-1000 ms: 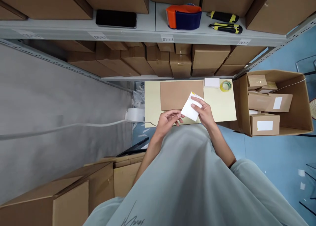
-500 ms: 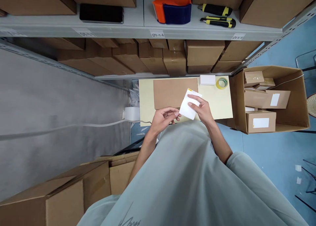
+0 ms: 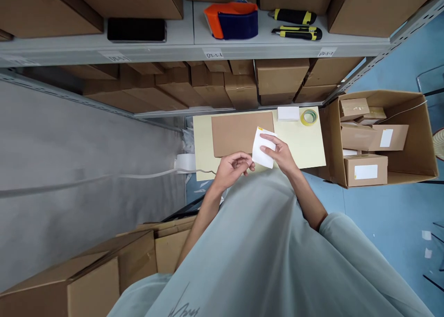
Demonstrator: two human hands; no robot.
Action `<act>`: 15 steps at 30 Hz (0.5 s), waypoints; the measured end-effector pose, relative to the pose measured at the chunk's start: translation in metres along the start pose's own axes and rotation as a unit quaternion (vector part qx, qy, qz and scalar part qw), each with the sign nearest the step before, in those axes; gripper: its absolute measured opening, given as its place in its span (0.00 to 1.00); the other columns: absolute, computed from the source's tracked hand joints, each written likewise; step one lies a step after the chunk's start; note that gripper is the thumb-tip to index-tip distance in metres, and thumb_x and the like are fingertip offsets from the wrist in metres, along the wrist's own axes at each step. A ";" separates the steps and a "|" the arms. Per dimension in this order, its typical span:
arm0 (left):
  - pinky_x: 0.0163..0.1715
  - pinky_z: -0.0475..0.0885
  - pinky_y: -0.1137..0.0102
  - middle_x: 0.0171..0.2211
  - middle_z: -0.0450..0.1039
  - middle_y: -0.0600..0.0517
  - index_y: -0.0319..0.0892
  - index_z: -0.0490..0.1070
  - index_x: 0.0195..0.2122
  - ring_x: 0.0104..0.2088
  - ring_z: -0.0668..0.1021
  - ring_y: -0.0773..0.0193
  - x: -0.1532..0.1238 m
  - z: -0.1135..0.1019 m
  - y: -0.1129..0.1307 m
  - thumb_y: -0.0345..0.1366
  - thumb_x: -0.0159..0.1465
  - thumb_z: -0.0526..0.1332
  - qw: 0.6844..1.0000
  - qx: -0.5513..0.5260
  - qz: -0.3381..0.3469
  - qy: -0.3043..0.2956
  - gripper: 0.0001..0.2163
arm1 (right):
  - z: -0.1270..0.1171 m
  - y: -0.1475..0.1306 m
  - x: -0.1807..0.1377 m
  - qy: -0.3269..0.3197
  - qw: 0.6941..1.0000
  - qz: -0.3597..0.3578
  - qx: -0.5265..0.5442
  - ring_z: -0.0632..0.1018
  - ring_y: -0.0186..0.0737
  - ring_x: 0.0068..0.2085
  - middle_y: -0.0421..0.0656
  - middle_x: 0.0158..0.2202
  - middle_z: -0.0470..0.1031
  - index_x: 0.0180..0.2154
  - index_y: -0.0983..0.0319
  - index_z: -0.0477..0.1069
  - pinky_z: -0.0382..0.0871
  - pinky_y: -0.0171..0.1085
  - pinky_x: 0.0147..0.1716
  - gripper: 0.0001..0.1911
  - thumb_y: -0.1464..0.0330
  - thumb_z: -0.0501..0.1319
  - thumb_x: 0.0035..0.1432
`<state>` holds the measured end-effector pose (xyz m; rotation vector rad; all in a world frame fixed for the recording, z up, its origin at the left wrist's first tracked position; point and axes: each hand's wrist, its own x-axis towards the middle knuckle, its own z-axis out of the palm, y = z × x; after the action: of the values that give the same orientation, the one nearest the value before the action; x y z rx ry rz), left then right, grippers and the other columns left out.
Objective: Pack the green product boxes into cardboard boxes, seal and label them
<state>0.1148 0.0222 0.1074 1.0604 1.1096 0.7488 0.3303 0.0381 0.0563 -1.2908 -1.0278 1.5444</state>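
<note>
My right hand holds a white label sheet above the near edge of a pale yellow table. My left hand is beside it with its fingertips at the sheet's lower corner; whether it pinches anything I cannot tell. Just beyond the sheet a flat brown cardboard box lies on the table.
A white label pad and a tape roll lie at the table's far edge. An open carton of small labelled parcels stands to the right. The shelf above carries a phone, a tape dispenser and two utility knives. Cartons stand at lower left.
The sheet has turned more upright in my right hand and my hands have drawn slightly closer together. The view has shifted a little to the right.
</note>
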 end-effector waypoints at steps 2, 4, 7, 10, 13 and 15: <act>0.27 0.79 0.69 0.29 0.83 0.48 0.42 0.79 0.36 0.31 0.85 0.59 0.002 0.004 -0.003 0.53 0.63 0.75 1.000 0.007 0.006 0.015 0.18 | 0.000 0.007 0.003 0.026 0.998 -0.001 -0.058 0.77 0.57 0.70 0.51 0.69 0.79 0.62 0.56 0.81 0.71 0.55 0.72 0.44 0.40 0.80 0.51; 0.28 0.80 0.69 0.30 0.82 0.49 0.43 0.79 0.36 0.33 0.85 0.59 0.003 0.007 -0.006 0.53 0.63 0.74 0.999 0.020 0.012 0.039 0.18 | -0.003 0.007 0.001 0.068 0.988 -0.018 -0.136 0.72 0.59 0.75 0.53 0.71 0.76 0.59 0.56 0.83 0.64 0.57 0.77 0.39 0.43 0.81 0.52; 0.31 0.81 0.69 0.35 0.82 0.49 0.44 0.80 0.36 0.36 0.84 0.60 0.004 0.010 -0.007 0.51 0.65 0.72 0.995 0.062 0.037 0.067 0.15 | -0.009 -0.006 -0.012 0.060 0.980 -0.071 -0.176 0.75 0.55 0.73 0.52 0.68 0.79 0.48 0.54 0.86 0.63 0.57 0.77 0.20 0.47 0.75 0.64; 0.36 0.82 0.68 0.41 0.81 0.48 0.45 0.81 0.36 0.40 0.83 0.60 0.004 0.013 -0.006 0.47 0.67 0.70 0.988 0.117 0.075 0.071 0.11 | -0.008 -0.025 -0.031 0.009 0.981 -0.103 -0.165 0.76 0.53 0.71 0.47 0.64 0.83 0.40 0.52 0.87 0.63 0.56 0.77 0.14 0.49 0.74 0.68; 0.41 0.83 0.67 0.43 0.82 0.47 0.45 0.81 0.37 0.45 0.83 0.59 0.004 0.016 -0.003 0.44 0.69 0.68 0.981 0.150 0.109 0.060 0.09 | -0.002 -0.036 -0.044 0.012 0.978 -0.107 -0.179 0.70 0.55 0.76 0.44 0.66 0.82 0.39 0.50 0.87 0.61 0.59 0.79 0.12 0.50 0.77 0.65; 0.44 0.83 0.65 0.43 0.82 0.46 0.46 0.81 0.37 0.45 0.83 0.58 0.003 0.019 -0.001 0.43 0.70 0.67 0.977 0.163 0.128 0.051 0.08 | 0.002 -0.036 -0.048 0.029 0.974 -0.110 -0.194 0.68 0.56 0.77 0.44 0.66 0.82 0.39 0.50 0.87 0.61 0.60 0.79 0.10 0.53 0.77 0.65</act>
<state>0.1337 0.0190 0.1071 1.4772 1.2251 0.8496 0.3367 0.0032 0.1045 -1.4178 -1.4317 1.1675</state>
